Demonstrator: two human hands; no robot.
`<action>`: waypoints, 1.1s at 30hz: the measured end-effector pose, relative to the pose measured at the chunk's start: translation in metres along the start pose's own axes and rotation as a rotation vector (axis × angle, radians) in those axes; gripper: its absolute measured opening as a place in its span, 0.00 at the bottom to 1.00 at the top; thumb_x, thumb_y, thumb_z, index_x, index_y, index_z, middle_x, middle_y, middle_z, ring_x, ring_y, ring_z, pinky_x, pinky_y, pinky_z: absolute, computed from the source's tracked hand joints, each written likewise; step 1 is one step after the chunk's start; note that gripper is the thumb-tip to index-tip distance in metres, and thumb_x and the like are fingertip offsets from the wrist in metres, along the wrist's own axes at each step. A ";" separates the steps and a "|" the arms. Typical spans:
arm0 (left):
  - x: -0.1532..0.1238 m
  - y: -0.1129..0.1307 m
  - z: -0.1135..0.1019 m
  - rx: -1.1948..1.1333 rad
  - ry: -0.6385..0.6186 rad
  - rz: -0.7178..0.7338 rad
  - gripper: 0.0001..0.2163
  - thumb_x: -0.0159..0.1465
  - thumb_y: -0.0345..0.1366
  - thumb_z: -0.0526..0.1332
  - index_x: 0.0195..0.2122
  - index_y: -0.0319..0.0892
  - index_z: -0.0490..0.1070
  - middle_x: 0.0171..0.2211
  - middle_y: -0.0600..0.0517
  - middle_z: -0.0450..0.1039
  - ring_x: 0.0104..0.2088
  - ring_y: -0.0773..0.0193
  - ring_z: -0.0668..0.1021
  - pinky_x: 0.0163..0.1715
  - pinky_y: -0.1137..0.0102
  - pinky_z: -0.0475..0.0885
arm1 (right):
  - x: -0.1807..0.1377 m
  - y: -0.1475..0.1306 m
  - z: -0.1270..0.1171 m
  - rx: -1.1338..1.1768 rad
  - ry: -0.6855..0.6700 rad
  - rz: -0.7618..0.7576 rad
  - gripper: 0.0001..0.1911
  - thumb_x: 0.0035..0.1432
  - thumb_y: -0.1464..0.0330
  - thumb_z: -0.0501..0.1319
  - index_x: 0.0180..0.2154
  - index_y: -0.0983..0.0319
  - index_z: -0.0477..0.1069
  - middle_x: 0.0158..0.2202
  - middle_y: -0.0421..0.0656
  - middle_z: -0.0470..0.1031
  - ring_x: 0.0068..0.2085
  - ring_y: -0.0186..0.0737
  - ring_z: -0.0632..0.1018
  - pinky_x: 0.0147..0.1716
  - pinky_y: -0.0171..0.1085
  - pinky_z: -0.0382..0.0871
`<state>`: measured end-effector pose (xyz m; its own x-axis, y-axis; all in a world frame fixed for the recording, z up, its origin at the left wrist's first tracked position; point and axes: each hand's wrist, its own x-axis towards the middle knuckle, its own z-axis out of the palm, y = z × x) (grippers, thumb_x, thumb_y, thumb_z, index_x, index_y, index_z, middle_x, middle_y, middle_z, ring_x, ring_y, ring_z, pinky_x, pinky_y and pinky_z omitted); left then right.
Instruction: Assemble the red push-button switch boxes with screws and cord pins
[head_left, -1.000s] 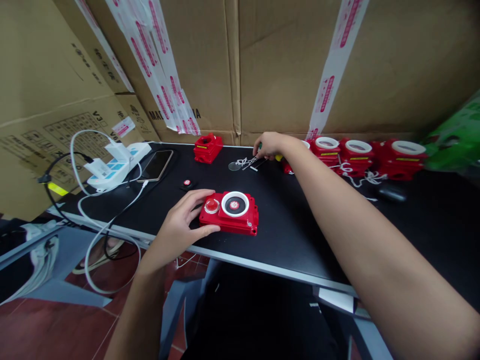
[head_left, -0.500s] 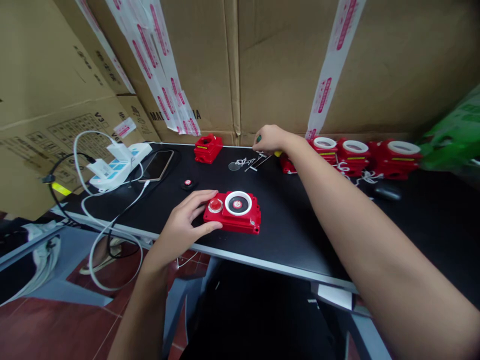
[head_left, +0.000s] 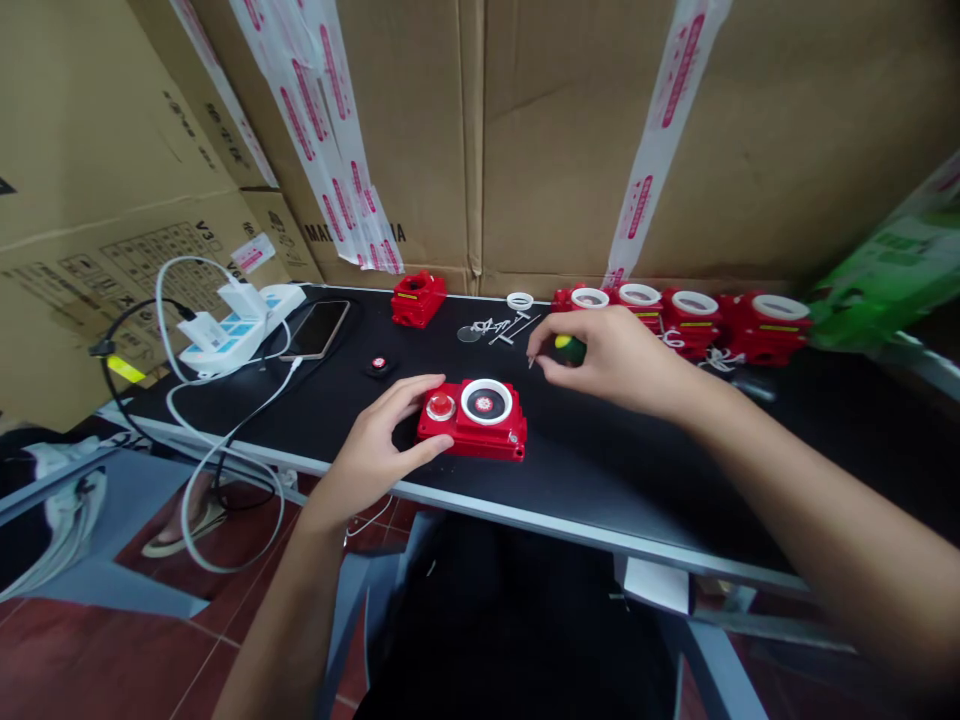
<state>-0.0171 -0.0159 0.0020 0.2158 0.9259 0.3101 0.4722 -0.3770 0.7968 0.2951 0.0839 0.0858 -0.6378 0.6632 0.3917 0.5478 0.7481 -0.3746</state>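
Observation:
My left hand (head_left: 379, 445) grips the left end of a red housing (head_left: 480, 438) lying on the black table, thumb in front and fingers behind. The housing has a red button (head_left: 440, 404) and a white ring (head_left: 487, 402) around a black disc with a red-and-white emblem. To the right and above the housing, my right hand (head_left: 600, 358) is closed around a screwdriver with a green and yellow handle (head_left: 570, 349). A small metal bit (head_left: 531, 362) pokes out at its fingertips; whether this is the screwdriver's tip or a screw I cannot tell.
Several red housings with white rings (head_left: 694, 303) stand at the back right. Behind the work lie a loose white ring (head_left: 519, 300), small metal parts (head_left: 514, 328) and a clear disc (head_left: 469, 334). Farther left are another red housing (head_left: 418, 298), a black knob (head_left: 377, 366), a phone (head_left: 319, 330) and a power strip (head_left: 247, 330).
My right hand has come back from the rear edge, towards me and to the right, with the screwdriver, uncovering the loose white ring. My left hand keeps its hold on the red housing.

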 end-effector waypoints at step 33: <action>0.037 0.026 0.018 0.232 -0.116 0.142 0.34 0.61 0.49 0.79 0.65 0.51 0.71 0.60 0.47 0.78 0.58 0.47 0.82 0.61 0.52 0.79 | -0.026 -0.010 0.034 -0.021 -0.012 -0.080 0.06 0.65 0.78 0.66 0.41 0.62 0.78 0.40 0.46 0.83 0.38 0.44 0.83 0.39 0.39 0.74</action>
<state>0.0188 0.0078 0.0248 0.3834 0.8594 0.3383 0.6104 -0.5107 0.6055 0.2875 0.0584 0.0512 -0.6863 0.6010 0.4095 0.5061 0.7991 -0.3246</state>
